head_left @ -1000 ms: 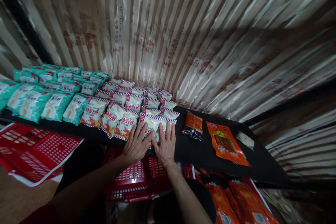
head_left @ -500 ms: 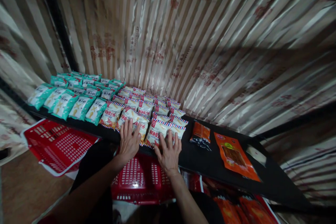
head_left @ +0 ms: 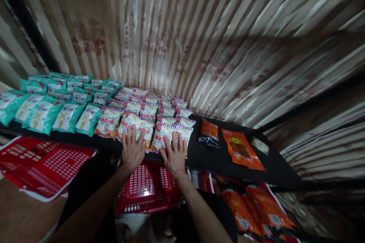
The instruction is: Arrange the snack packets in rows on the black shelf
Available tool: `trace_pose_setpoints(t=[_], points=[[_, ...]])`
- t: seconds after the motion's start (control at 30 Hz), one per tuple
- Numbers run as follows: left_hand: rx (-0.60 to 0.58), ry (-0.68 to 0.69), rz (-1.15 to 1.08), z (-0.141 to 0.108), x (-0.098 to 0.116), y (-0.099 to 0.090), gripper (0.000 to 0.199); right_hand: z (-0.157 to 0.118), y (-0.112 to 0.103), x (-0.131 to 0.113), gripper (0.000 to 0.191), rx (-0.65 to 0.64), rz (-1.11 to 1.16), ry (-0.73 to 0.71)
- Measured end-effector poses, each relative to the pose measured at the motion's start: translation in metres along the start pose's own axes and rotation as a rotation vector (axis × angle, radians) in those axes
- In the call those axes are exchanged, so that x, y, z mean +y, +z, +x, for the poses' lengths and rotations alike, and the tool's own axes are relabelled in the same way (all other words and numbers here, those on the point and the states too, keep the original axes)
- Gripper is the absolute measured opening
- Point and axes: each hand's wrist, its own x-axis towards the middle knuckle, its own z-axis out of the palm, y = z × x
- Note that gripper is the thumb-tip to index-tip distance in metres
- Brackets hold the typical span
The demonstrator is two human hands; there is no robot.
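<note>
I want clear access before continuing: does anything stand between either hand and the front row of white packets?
Nothing visible does. The left hand and right hand both appear to rest on the front white packets. The small orange packet lies off to the right, outside both hands' reach path.

white snack packets (head_left: pixel 148 112), red-and-blue striped edges (head_left: pixel 112 108)

Crinkled, glossy plastic film sheathes the teal packets (head_left: pixel 67 117) and white packets (head_left: pixel 107 122) at the front edge of a matt black surface (head_left: pixel 203 160); below that edge we see shiny plastic baskets (head_left: pixel 67 162), beyond the back edge a satiny, pleated cloth curtain (head_left: pixel 159 26).
</note>
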Motion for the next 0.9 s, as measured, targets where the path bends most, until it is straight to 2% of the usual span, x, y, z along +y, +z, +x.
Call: trace_pose_setpoints(t=[0.33,0.53,0.9], points=[[0.066,0.055,-0.062,-0.005,0.004,-0.004,0.062,0.001,-0.016,0.0,0.056,0.005,0.021,0.01],[0.041,0.133,-0.073,-0.011,0.012,-0.002,0.061,0.002,-0.018,0.004,0.053,0.021,0.03,-0.015],[-0.022,0.327,-0.184,-0.037,0.054,0.001,0.054,-0.008,-0.03,0.005,0.058,-0.027,0.05,-0.039]])
